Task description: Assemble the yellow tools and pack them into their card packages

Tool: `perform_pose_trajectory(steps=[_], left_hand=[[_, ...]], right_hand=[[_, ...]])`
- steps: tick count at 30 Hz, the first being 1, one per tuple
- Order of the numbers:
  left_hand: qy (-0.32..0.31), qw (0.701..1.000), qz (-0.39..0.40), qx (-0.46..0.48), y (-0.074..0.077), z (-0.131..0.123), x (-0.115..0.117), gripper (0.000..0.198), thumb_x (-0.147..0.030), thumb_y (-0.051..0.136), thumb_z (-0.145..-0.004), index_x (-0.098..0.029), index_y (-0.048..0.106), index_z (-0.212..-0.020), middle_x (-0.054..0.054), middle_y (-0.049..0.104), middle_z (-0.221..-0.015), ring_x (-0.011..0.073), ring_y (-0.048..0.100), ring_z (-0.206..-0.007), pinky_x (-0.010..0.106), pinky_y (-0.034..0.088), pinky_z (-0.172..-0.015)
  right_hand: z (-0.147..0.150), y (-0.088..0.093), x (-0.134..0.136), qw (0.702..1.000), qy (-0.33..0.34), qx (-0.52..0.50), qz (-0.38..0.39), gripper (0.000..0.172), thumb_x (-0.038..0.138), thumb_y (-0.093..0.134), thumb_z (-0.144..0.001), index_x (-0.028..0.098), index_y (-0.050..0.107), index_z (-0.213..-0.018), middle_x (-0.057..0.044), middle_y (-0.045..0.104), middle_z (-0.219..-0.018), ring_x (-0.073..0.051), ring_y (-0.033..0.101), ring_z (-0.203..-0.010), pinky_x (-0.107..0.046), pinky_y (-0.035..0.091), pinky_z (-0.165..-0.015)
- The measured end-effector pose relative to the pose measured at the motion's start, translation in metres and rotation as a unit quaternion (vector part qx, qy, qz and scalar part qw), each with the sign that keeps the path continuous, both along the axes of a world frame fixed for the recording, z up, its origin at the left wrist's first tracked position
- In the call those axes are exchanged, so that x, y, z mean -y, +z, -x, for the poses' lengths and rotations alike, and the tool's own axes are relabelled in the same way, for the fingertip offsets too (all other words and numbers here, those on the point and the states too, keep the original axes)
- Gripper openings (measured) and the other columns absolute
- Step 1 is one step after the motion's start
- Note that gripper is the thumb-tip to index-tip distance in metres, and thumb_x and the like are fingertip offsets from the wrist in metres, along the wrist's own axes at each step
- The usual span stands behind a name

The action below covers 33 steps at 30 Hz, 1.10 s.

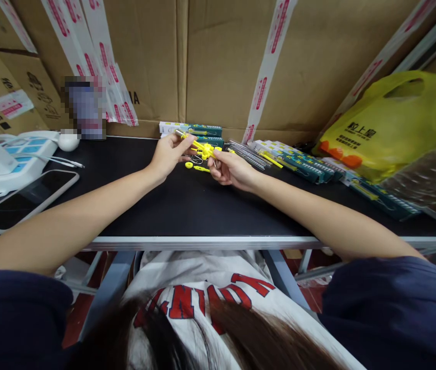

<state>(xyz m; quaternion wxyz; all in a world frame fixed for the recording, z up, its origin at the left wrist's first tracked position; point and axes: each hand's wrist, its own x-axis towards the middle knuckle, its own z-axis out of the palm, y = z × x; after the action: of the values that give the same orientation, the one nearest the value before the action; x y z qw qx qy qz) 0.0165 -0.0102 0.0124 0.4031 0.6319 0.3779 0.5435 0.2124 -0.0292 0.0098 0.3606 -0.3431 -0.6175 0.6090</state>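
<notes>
Taped cardboard [225, 61] is propped at 12 o'clock behind a black tabletop [187, 213]; a yellow bag [398, 121] gets cut off around 2 o'clock. Yellow plastic piece [205, 150], just 12 o'clock of center, is pinched by left hand [167, 155] and right hand [233, 168], partly hidden tbh.

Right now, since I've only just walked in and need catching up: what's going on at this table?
A person's left hand and right hand hold a yellow plastic piece between them, above the black table. Small yellow parts lie on the table close by. To the right are thin metal rods and green-and-white boxes; at the far left, a phone lies beside a power strip.
</notes>
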Motion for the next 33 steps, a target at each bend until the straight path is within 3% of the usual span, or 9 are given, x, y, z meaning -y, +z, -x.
perform_pose_trajectory(steps=[8, 15, 23, 27, 33], left_hand=[[0.035, 0.999, -0.034, 0.006, 0.005, 0.001, 0.003, 0.042, -0.053, 0.055, -0.096, -0.019, 0.065, -0.118, 0.004, 0.072, -0.084, 0.0158, 0.074, -0.081, 0.023, 0.058, -0.068], [0.046, 0.988, -0.106, -0.106, 0.0, 0.005, 0.0, 0.053, -0.058, 0.034, -0.102, -0.025, 0.054, -0.138, 0.003, 0.066, -0.084, 0.0176, 0.072, -0.075, 0.027, 0.054, -0.063], [0.012, 0.976, -0.14, -0.165, 0.001, 0.004, 0.006, 0.055, -0.057, 0.043, -0.098, -0.021, 0.058, -0.137, 0.002, 0.063, -0.076, 0.0174, 0.068, -0.069, 0.03, 0.055, -0.064], [-0.007, 0.978, -0.132, -0.161, -0.001, 0.002, 0.005, 0.049, -0.048, 0.049, -0.098, -0.021, 0.058, -0.137, 0.003, 0.064, -0.078, 0.0172, 0.067, -0.071, 0.029, 0.056, -0.063], [-0.017, 0.983, -0.091, -0.158, -0.005, 0.0, 0.003, 0.042, -0.03, 0.051, -0.094, -0.021, 0.053, -0.136, 0.0, 0.061, -0.071, 0.014, 0.062, -0.059, 0.029, 0.055, -0.057]], right_hand=[[0.001, -0.003, 0.003, 0.996, 0.064, 0.058, -0.024, 0.031, 0.038, 0.039, -0.103, 0.014, 0.058, -0.098, 0.001, 0.061, -0.054, -0.007, 0.043, -0.035, -0.014, 0.025, -0.03], [0.0, -0.004, 0.001, 0.993, 0.076, 0.075, -0.04, 0.019, 0.031, 0.048, -0.1, 0.015, 0.058, -0.103, 0.004, 0.062, -0.055, -0.006, 0.042, -0.033, -0.014, 0.026, -0.029], [0.001, -0.005, 0.003, 0.993, 0.07, 0.082, -0.056, 0.02, 0.035, 0.054, -0.097, 0.015, 0.059, -0.096, 0.005, 0.06, -0.054, -0.006, 0.044, -0.034, -0.014, 0.027, -0.029], [-0.007, 0.0, -0.006, 0.991, -0.01, 0.08, -0.108, 0.021, 0.035, 0.055, -0.097, 0.016, 0.059, -0.091, 0.005, 0.059, -0.053, -0.005, 0.043, -0.034, -0.014, 0.025, -0.03], [-0.043, 0.013, -0.042, 0.95, -0.231, 0.084, -0.193, 0.015, 0.025, 0.05, -0.098, 0.018, 0.057, -0.086, 0.004, 0.055, -0.053, -0.006, 0.042, -0.039, -0.016, 0.026, -0.035]])
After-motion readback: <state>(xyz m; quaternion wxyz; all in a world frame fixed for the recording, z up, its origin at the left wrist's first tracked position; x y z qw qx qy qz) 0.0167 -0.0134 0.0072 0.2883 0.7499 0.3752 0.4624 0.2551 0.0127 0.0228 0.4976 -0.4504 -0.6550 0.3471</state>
